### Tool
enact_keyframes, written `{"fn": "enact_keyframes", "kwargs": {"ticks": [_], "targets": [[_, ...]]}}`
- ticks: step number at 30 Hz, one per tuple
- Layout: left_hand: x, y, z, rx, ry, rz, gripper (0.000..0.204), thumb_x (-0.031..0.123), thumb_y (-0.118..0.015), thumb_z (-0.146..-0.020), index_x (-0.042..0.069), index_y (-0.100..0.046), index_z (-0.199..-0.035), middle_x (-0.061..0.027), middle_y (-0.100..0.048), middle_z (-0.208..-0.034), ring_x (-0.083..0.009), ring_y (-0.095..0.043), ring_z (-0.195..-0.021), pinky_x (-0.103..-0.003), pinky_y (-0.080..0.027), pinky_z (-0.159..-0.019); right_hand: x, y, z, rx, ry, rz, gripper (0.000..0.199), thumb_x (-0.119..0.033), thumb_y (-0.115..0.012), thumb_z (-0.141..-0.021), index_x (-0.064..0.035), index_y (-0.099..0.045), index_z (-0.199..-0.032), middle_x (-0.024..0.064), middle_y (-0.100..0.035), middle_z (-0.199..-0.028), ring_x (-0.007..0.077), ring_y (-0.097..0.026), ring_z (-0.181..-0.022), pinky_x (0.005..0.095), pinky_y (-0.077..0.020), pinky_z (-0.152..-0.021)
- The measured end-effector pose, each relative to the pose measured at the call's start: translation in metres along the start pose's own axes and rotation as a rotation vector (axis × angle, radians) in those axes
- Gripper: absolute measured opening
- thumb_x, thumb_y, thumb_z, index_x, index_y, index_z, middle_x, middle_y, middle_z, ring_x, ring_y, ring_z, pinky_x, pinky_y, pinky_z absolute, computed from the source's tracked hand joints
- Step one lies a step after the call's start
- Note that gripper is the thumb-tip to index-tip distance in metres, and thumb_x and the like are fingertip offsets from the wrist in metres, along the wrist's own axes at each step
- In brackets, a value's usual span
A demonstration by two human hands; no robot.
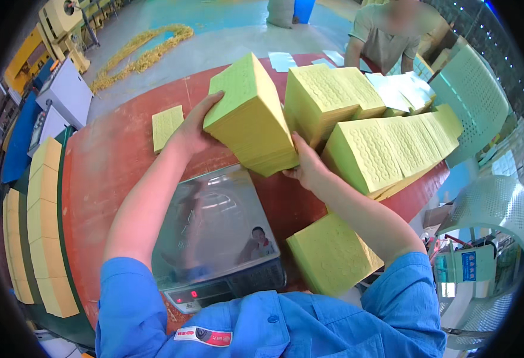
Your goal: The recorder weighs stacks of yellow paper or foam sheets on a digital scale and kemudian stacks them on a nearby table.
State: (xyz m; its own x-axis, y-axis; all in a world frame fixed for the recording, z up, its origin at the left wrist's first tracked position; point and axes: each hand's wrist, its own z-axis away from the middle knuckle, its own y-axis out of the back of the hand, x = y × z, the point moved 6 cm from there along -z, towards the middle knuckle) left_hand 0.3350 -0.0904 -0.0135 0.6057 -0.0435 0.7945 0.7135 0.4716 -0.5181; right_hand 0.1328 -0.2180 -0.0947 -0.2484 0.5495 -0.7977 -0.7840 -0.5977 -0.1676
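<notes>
A tall stack of yellow embossed paper sheets is tilted between my two hands above the red table. Against its left side presses my left hand, thumb near the top edge and its other fingers partly hidden. My right hand grips the lower right corner, with some fingertips out of sight under it. Just nearer to me stands a digital weighing scale with a shiny metal pan and a lit red display; nothing lies on the pan. One thin yellow pile lies left of my left hand.
Rows of yellow paper stacks fill the table's right side, some topped with white sheets. Another stack sits beside the scale. More stacks line the left. A person is at the far side. A perforated metal drum stands right.
</notes>
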Motion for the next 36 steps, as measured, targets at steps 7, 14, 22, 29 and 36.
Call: {"fn": "enact_keyframes", "kwargs": {"ticks": [7, 14, 22, 29, 36], "targets": [[-0.015, 0.007, -0.042, -0.043, 0.108, -0.096, 0.061, 0.051, -0.059, -0.087, 0.012, -0.051, -0.134, -0.012, -0.053, -0.131, -0.029, -0.05, -0.121, -0.06, -0.042, -0.096, 0.015, 0.005, -0.038, 0.071, 0.001, -0.01, 0.045, -0.059, -0.045, -0.094, -0.02, -0.058, -0.113, 0.0024, -0.061, -0.108, 0.0186, -0.054, -0.1, 0.0393, -0.0459, -0.077], [-0.047, -0.03, -0.016, -0.099, 0.051, -0.107, 0.066, 0.05, -0.06, -0.088, 0.008, -0.047, -0.136, -0.0133, -0.057, -0.128, -0.0297, -0.055, -0.116, -0.055, -0.046, -0.095, 0.029, 0.031, -0.048, 0.155, -0.017, 0.133, 0.048, -0.049, -0.036, -0.101, -0.0124, -0.051, -0.128, 0.0092, -0.057, -0.122, 0.026, -0.056, -0.107, 0.0495, -0.0487, -0.087], [-0.057, -0.023, -0.024, -0.058, 0.091, -0.179, 0.068, 0.053, -0.062, -0.085, 0.01, -0.047, -0.135, -0.0133, -0.056, -0.126, -0.0311, -0.057, -0.114, -0.056, -0.051, -0.087, 0.016, 0.05, -0.009, 0.223, 0.021, 0.356, 0.041, -0.023, -0.048, -0.099, -0.0019, -0.046, -0.134, 0.0146, -0.055, -0.126, 0.0297, -0.058, -0.108, 0.0428, -0.0532, -0.087], [-0.064, -0.033, -0.032, 0.008, 0.097, -0.345, 0.07, 0.055, -0.059, -0.086, 0.015, -0.041, -0.142, -0.0134, -0.053, -0.131, -0.0338, -0.054, -0.116, -0.059, -0.05, -0.086, -0.013, 0.038, 0.036, 0.011, -0.083, 0.657, 0.036, -0.017, -0.055, -0.092, 0.0013, -0.057, -0.123, 0.0159, -0.061, -0.113, 0.0301, -0.061, -0.103, 0.0407, -0.0548, -0.083], [-0.067, -0.052, -0.026, 0.037, 0.041, -0.431, 0.073, 0.054, -0.055, -0.088, 0.016, -0.033, -0.146, -0.0115, -0.048, -0.137, -0.0343, -0.048, -0.123, -0.064, -0.045, -0.089, 0.005, 0.013, 0.0, 0.03, 0.105, 1.092, 0.037, -0.021, -0.059, -0.09, 0.0027, -0.064, -0.117, 0.0177, -0.064, -0.12, 0.0296, -0.062, -0.109, 0.0389, -0.0513, -0.087]]}}
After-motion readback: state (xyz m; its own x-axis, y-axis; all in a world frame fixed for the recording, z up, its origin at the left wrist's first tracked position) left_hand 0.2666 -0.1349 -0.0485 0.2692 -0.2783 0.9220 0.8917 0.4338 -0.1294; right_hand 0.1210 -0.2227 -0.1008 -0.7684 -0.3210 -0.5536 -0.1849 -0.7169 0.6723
